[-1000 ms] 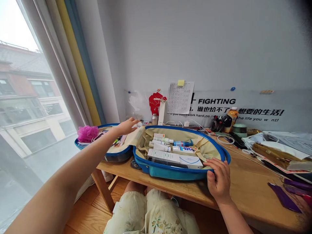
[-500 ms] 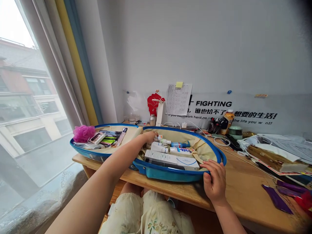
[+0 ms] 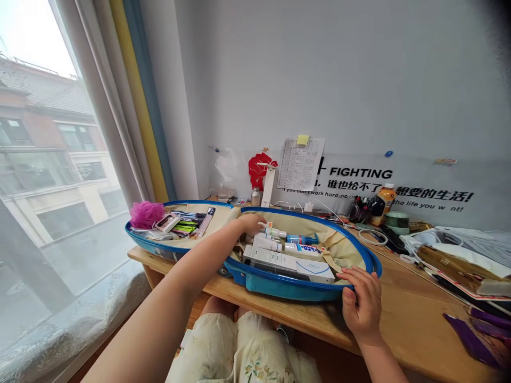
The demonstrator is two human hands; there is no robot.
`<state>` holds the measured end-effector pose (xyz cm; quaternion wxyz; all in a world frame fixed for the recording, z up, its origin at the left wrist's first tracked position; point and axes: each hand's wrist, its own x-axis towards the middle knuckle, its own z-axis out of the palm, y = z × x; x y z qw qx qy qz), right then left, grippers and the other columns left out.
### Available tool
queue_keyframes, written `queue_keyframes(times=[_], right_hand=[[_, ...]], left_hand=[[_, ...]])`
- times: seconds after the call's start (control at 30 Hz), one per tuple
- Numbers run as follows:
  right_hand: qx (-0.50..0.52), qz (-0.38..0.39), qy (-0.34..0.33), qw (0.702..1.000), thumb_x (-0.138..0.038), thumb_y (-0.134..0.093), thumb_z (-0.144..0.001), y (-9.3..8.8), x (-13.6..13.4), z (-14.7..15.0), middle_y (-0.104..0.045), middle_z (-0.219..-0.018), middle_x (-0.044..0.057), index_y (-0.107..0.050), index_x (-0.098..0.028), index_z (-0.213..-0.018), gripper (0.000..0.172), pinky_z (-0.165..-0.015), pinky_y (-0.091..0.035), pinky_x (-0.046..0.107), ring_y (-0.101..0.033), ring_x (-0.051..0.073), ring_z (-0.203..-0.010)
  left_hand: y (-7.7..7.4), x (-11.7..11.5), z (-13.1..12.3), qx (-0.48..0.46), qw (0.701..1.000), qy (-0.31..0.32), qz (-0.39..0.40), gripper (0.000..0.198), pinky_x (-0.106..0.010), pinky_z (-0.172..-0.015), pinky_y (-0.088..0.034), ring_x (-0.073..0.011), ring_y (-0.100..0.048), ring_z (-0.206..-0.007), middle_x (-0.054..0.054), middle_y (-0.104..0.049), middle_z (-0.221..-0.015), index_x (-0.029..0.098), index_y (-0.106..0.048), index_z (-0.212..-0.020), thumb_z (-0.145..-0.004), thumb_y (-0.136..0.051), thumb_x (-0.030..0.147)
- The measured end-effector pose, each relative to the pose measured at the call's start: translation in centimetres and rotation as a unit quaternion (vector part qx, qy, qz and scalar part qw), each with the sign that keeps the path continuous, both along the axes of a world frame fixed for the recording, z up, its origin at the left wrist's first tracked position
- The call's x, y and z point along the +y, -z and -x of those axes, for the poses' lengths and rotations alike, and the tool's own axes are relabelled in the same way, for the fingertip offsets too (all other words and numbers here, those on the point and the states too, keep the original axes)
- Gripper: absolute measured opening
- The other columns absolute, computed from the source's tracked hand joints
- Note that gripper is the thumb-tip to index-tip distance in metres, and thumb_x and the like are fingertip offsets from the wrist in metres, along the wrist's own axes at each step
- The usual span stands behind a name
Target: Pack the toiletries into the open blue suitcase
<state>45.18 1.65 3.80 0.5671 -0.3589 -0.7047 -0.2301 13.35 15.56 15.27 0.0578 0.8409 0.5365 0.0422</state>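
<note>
An opened blue suitcase [image 3: 279, 293] with a beige lining lies across the desk, its two halves side by side. My left hand [image 3: 253, 223] reaches into the right half at its back left, fingers curled down beside small white containers; whatever they hold is hidden. Around it lie a white tube [image 3: 266, 243], a blue bottle [image 3: 302, 239], a toothpaste tube [image 3: 303, 249] and, along the front, long white boxes [image 3: 287, 263]. My right hand [image 3: 362, 300] rests on the suitcase's front right rim, fingers stretched over the edge and thumb apart.
In the left half sit a pink bath puff [image 3: 146, 214] and several packaged items [image 3: 187, 223]. To the right on the desk [image 3: 403, 314] are a cable [image 3: 373, 237], an orange-labelled bottle [image 3: 383, 205], a brown pouch [image 3: 459, 260] and purple wrappers [image 3: 471, 338].
The view has turned slightly left, so everything sits further right in the picture. Both hands keep about the same places on the suitcase.
</note>
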Motion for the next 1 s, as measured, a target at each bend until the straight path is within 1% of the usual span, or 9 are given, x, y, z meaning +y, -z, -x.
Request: queue_keyframes(times=[0.1, 0.23, 0.33, 0.47, 0.57, 0.67, 0.83, 0.9, 1.0], right_hand=[[-0.005, 0.0, -0.006, 1.0, -0.031, -0.041, -0.093, -0.1, 0.0, 0.0, -0.067, -0.097, 0.007, -0.063, -0.023, -0.096, 0.024, -0.105, -0.033, 0.047, -0.06, 0.024, -0.104], [-0.016, -0.006, -0.003, 1.0, -0.031, -0.04, -0.094, -0.1, 0.0, 0.0, -0.066, -0.096, 0.008, -0.062, -0.022, -0.097, 0.024, -0.105, -0.033, 0.047, -0.059, 0.025, -0.104], [-0.01, -0.011, 0.001, 1.0, -0.031, -0.039, -0.094, -0.1, 0.1, 0.0, -0.066, -0.095, 0.008, -0.062, -0.023, -0.096, 0.024, -0.104, -0.033, 0.048, -0.06, 0.025, -0.102], [-0.015, -0.015, 0.007, 1.0, -0.032, -0.037, -0.095, 0.0, 0.2, 0.0, -0.066, -0.094, 0.008, -0.063, -0.022, -0.096, 0.027, -0.103, -0.034, 0.048, -0.06, 0.025, -0.102], [-0.016, -0.015, 0.006, 1.0, -0.033, -0.037, -0.095, -0.1, 0.2, 0.0, -0.066, -0.094, 0.009, -0.062, -0.021, -0.096, 0.027, -0.102, -0.034, 0.047, -0.06, 0.025, -0.102], [-0.018, -0.018, 0.004, 1.0, -0.031, -0.037, -0.095, -0.3, 0.1, 0.1, -0.066, -0.093, 0.008, -0.061, -0.022, -0.095, 0.026, -0.101, -0.034, 0.046, -0.06, 0.025, -0.102], [-0.014, -0.02, 0.002, 1.0, -0.031, -0.038, -0.095, -0.4, 0.1, 0.2, -0.066, -0.093, 0.008, -0.062, -0.022, -0.095, 0.025, -0.101, -0.034, 0.045, -0.06, 0.025, -0.101], [-0.012, -0.018, 0.004, 1.0, -0.032, -0.038, -0.094, -0.3, 0.2, 0.1, -0.066, -0.093, 0.007, -0.062, -0.023, -0.095, 0.025, -0.102, -0.034, 0.046, -0.061, 0.024, -0.1], [-0.012, -0.013, 0.009, 1.0, -0.034, -0.037, -0.094, -0.1, 0.2, 0.0, -0.067, -0.093, 0.008, -0.062, -0.023, -0.095, 0.027, -0.102, -0.035, 0.046, -0.061, 0.024, -0.1]], left_hand=[[-2.1, -0.9, 2.4, -0.028, 0.997, -0.059, -0.037, 0.042, -0.031, -0.1, -0.044, -0.0181, -0.059, -0.116, -0.002, -0.065, -0.126, 0.025, -0.051, -0.136, -0.101, -0.03, 0.034], [-3.8, -2.6, 8.9, -0.021, 0.988, -0.149, -0.039, 0.045, -0.026, -0.093, -0.047, -0.0151, -0.061, -0.11, -0.002, -0.069, -0.118, 0.024, -0.045, -0.139, -0.099, -0.024, 0.021], [-3.1, -4.0, 14.2, 0.012, 0.976, -0.217, -0.003, 0.037, -0.033, -0.092, -0.05, -0.0181, -0.061, -0.108, -0.007, -0.065, -0.121, 0.021, -0.049, -0.134, -0.099, -0.037, 0.027], [-0.5, -5.5, 18.5, 0.062, 0.959, -0.263, 0.082, 0.037, -0.043, -0.088, -0.054, -0.021, -0.061, -0.103, -0.009, -0.06, -0.12, 0.016, -0.058, -0.12, -0.092, -0.058, 0.04], [1.5, -5.8, 19.9, 0.08, 0.952, -0.262, 0.134, 0.037, -0.041, -0.085, -0.055, -0.0199, -0.062, -0.101, -0.009, -0.06, -0.119, 0.016, -0.057, -0.121, -0.093, -0.057, 0.039], [2.6, -5.7, 20.7, 0.088, 0.953, -0.251, 0.143, 0.045, -0.04, -0.085, -0.055, -0.0203, -0.062, -0.101, -0.009, -0.061, -0.12, 0.019, -0.053, -0.129, -0.09, -0.06, 0.041], [3.2, -5.2, 21.7, 0.098, 0.958, -0.235, 0.133, 0.076, -0.033, -0.087, -0.053, -0.0253, -0.062, -0.107, -0.01, -0.061, -0.126, 0.025, -0.049, -0.136, -0.063, -0.07, 0.027], [3.3, -5.1, 21.8, 0.099, 0.958, -0.233, 0.138, 0.076, -0.031, -0.083, -0.054, -0.0258, -0.063, -0.105, -0.012, -0.058, -0.13, 0.024, -0.052, -0.133, -0.059, -0.067, 0.025], [3.4, -5.2, 21.6, 0.094, 0.954, -0.24, 0.154, 0.071, -0.03, -0.072, -0.056, -0.0249, -0.065, -0.097, -0.013, -0.058, -0.13, 0.023, -0.053, -0.131, -0.061, -0.065, 0.028]])
